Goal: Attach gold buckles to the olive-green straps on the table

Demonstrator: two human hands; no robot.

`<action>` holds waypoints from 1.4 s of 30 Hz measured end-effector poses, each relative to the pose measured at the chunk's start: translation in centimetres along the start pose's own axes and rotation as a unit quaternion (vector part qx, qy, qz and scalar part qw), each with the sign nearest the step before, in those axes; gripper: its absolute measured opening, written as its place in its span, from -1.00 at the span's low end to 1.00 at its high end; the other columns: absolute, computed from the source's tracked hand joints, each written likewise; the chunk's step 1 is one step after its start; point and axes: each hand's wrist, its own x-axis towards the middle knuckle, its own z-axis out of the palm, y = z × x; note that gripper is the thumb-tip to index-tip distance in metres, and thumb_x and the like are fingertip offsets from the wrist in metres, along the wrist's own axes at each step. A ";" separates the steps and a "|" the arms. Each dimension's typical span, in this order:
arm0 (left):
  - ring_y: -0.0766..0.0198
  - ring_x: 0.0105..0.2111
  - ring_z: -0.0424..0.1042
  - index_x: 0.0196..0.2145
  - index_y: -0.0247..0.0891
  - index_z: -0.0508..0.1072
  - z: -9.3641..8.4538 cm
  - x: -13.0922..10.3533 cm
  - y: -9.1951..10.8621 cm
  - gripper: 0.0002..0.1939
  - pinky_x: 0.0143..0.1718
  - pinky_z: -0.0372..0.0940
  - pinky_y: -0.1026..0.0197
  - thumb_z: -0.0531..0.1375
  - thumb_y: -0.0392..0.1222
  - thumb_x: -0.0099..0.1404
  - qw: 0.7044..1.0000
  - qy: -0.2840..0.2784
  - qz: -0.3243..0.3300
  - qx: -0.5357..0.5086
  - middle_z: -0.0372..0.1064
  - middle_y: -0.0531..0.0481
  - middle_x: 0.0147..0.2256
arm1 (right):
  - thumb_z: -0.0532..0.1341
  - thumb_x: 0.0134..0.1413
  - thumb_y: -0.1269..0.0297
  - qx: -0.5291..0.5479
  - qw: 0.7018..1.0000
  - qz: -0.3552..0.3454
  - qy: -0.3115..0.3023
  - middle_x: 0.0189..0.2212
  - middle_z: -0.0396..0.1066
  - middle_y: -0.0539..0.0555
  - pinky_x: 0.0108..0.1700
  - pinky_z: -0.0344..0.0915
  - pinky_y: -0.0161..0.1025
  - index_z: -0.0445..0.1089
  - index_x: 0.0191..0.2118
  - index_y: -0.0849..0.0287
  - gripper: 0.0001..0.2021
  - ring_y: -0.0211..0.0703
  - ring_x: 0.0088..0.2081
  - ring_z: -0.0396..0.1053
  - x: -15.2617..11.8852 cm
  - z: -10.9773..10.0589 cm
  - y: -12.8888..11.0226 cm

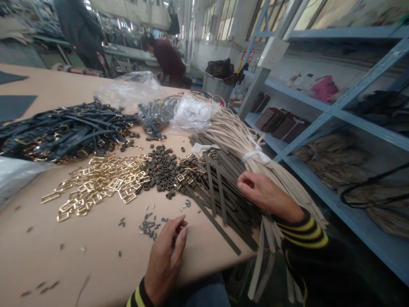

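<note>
My left hand [168, 253] is over the table's near edge, beside small dark metal bits [149, 227]; its fingers are curled with thumb and forefinger close, and whatever they hold is too small to make out. Over the olive straps [220, 187] on the right is my right hand [266, 194], its fingers curled in; I cannot tell what is inside. Gold buckles [105, 183] lie heaped left of a pile of olive loops [162, 168]. Several straps at the pile's edge have gold buckles on them.
Dark blue buckled straps [70, 128] cover the table's [96, 264] far left. Plastic bags [193, 111] and a tied beige strip bundle [255, 155] lie behind. Blue shelving [335, 111] stands right; two people [168, 59] are in the background.
</note>
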 end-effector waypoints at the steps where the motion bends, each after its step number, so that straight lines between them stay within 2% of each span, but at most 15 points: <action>1: 0.29 -0.51 0.38 -0.22 -0.31 0.35 -0.2 -0.1 0.4 -0.71 -0.45 0.31 0.25 0.05 -0.10 0.14 0.998 -0.001 -0.052 -0.038 0.41 -0.09 -0.39 | 0.00 0.01 0.31 0.057 0.997 -0.017 -0.046 -0.60 0.21 -0.05 -0.48 0.09 -0.39 0.21 -0.48 0.20 -0.86 -0.31 -0.54 0.19 -1.9 0.4 -0.7; 3: 0.43 -0.73 0.19 -0.19 -0.33 0.31 -0.7 -0.4 1.1 -0.62 -0.69 0.17 0.34 0.02 0.00 0.15 0.978 -0.019 -0.153 -0.140 0.35 0.03 -0.56 | 0.02 0.00 0.31 0.144 0.976 -0.042 -0.156 -0.59 0.18 -0.06 -0.50 0.07 -0.40 0.21 -0.48 0.21 -0.87 -0.33 -0.54 0.14 -5.4 1.9 -1.9; 6: 0.52 -0.83 0.01 -0.33 -0.33 0.32 -1.7 -1.4 1.4 -0.63 -0.80 -0.09 0.43 0.06 0.06 0.11 0.941 -0.005 -0.237 -0.241 0.16 0.20 -0.75 | 0.04 0.00 0.34 0.247 0.930 -0.044 -0.268 -0.61 0.11 -0.09 -0.52 0.04 -0.42 0.19 -0.48 0.22 -0.89 -0.36 -0.55 0.10 -9.2 5.2 -2.6; 9: 0.54 -0.83 0.04 -0.43 -0.34 0.32 -2.7 -3.5 1.2 -0.69 -0.79 -0.09 0.46 0.11 0.02 0.08 0.931 0.004 -0.270 -0.247 0.18 0.19 -0.77 | 0.04 0.00 0.34 0.340 0.884 -0.005 -0.321 -0.60 0.14 -0.08 -0.50 0.09 -0.41 0.16 -0.46 0.22 -0.91 -0.36 -0.54 0.13 -11.2 8.4 -3.2; 12: 0.51 -0.80 0.13 -0.51 -0.36 0.33 -2.9 -6.3 1.0 -0.72 -0.76 0.03 0.44 0.13 -0.03 0.06 0.920 -0.045 -0.309 -0.239 0.22 0.15 -0.75 | 0.07 -0.01 0.31 0.448 0.810 0.042 -0.376 -0.54 0.26 -0.03 -0.49 0.16 -0.40 0.13 -0.41 0.22 -0.90 -0.36 -0.54 0.23 -12.2 10.9 -4.6; 14: 0.48 -0.77 0.18 -0.52 -0.37 0.35 -2.8 -7.9 0.9 -0.72 -0.73 0.10 0.42 0.15 -0.04 0.04 0.905 -0.071 -0.337 -0.251 0.24 0.13 -0.74 | 0.09 -0.03 0.28 0.511 0.767 0.060 -0.383 -0.52 0.31 0.00 -0.52 0.18 -0.39 0.12 -0.40 0.23 -0.87 -0.38 -0.58 0.25 -12.5 12.2 -5.7; 15: 0.47 -0.75 0.20 -0.52 -0.37 0.35 -2.7 -8.6 0.8 -0.72 -0.71 0.12 0.42 0.15 -0.04 0.04 0.898 -0.071 -0.346 -0.260 0.25 0.12 -0.73 | 0.10 -0.04 0.27 0.532 0.757 0.065 -0.373 -0.52 0.32 0.00 -0.53 0.18 -0.40 0.13 -0.39 0.24 -0.85 -0.39 -0.60 0.25 -12.6 12.8 -6.2; 18: 0.46 -0.71 0.23 -0.55 -0.37 0.33 -2.8 -9.8 0.5 -0.71 -0.69 0.16 0.42 0.15 -0.03 0.05 0.888 -0.056 -0.356 -0.288 0.26 0.09 -0.69 | 0.13 -0.07 0.26 0.567 0.743 0.078 -0.345 -0.52 0.34 0.01 -0.58 0.17 -0.43 0.17 -0.40 0.25 -0.84 -0.41 -0.63 0.25 -12.8 13.9 -7.3; 23: 0.47 -0.71 0.19 -0.58 -0.37 0.29 -3.5 -10.4 0.2 -0.70 -0.70 0.15 0.41 0.15 -0.04 0.06 0.874 -0.077 -0.361 -0.317 0.26 0.07 -0.67 | 0.17 -0.12 0.27 0.575 0.738 0.093 -0.342 -0.52 0.33 -0.03 -0.64 0.12 -0.47 0.17 -0.40 0.24 -0.82 -0.44 -0.64 0.23 -13.2 14.2 -7.8; 25: 0.50 -0.71 0.17 -0.59 -0.35 0.26 -3.6 -10.5 0.4 -0.71 -0.70 0.12 0.43 0.17 -0.06 0.05 0.851 -0.078 -0.379 -0.356 0.24 0.09 -0.68 | 0.16 -0.11 0.26 0.574 0.740 0.084 -0.340 -0.54 0.31 -0.04 -0.67 0.06 -0.49 0.18 -0.40 0.24 -0.82 -0.47 -0.66 0.19 -13.4 14.2 -7.9; 29: 0.50 -0.70 0.18 -0.61 -0.34 0.22 -3.4 -10.6 0.5 -0.71 -0.70 0.10 0.44 0.23 -0.10 -0.01 0.773 -0.096 -0.425 -0.460 0.19 0.12 -0.70 | 0.17 -0.12 0.24 0.581 0.730 0.057 -0.356 -0.56 0.31 -0.04 -0.70 -0.02 -0.48 0.18 -0.43 0.24 -0.81 -0.48 -0.70 0.12 -13.4 14.4 -8.0; 31: 0.48 -0.69 0.20 -0.62 -0.34 0.22 -3.4 -10.7 0.4 -0.69 -0.70 0.10 0.44 0.24 -0.09 -0.02 0.753 -0.086 -0.432 -0.489 0.16 0.13 -0.70 | 0.18 -0.14 0.23 0.591 0.722 0.057 -0.355 -0.57 0.30 -0.05 -0.69 -0.04 -0.48 0.18 -0.43 0.23 -0.80 -0.48 -0.70 0.09 -13.4 14.6 -7.9; 34: 0.48 -0.68 0.21 -0.61 -0.34 0.23 -3.4 -10.7 0.3 -0.70 -0.71 0.08 0.45 0.23 -0.08 0.00 0.753 -0.050 -0.425 -0.500 0.13 0.15 -0.69 | 0.20 -0.15 0.24 0.604 0.713 0.071 -0.349 -0.58 0.28 -0.07 -0.70 -0.11 -0.48 0.21 -0.42 0.24 -0.80 -0.51 -0.71 0.00 -13.2 14.9 -7.7; 37: 0.47 -0.69 0.20 -0.62 -0.33 0.22 -3.5 -10.7 0.2 -0.69 -0.69 0.08 0.44 0.22 -0.07 0.01 0.770 -0.049 -0.414 -0.483 0.12 0.16 -0.72 | 0.19 -0.14 0.24 0.599 0.707 0.091 -0.365 -0.56 0.29 -0.07 -0.71 -0.17 -0.47 0.25 -0.36 0.25 -0.79 -0.53 -0.72 -0.07 -13.2 15.0 -7.5; 42: 0.47 -0.69 0.20 -0.61 -0.33 0.20 -3.2 -10.9 0.3 -0.70 -0.68 0.10 0.42 0.23 -0.10 0.01 0.785 -0.048 -0.404 -0.468 0.12 0.17 -0.73 | 0.20 -0.15 0.22 0.573 0.730 0.103 -0.358 -0.59 0.29 -0.07 -0.70 -0.15 -0.47 0.27 -0.36 0.27 -0.77 -0.51 -0.72 -0.06 -13.2 15.0 -7.7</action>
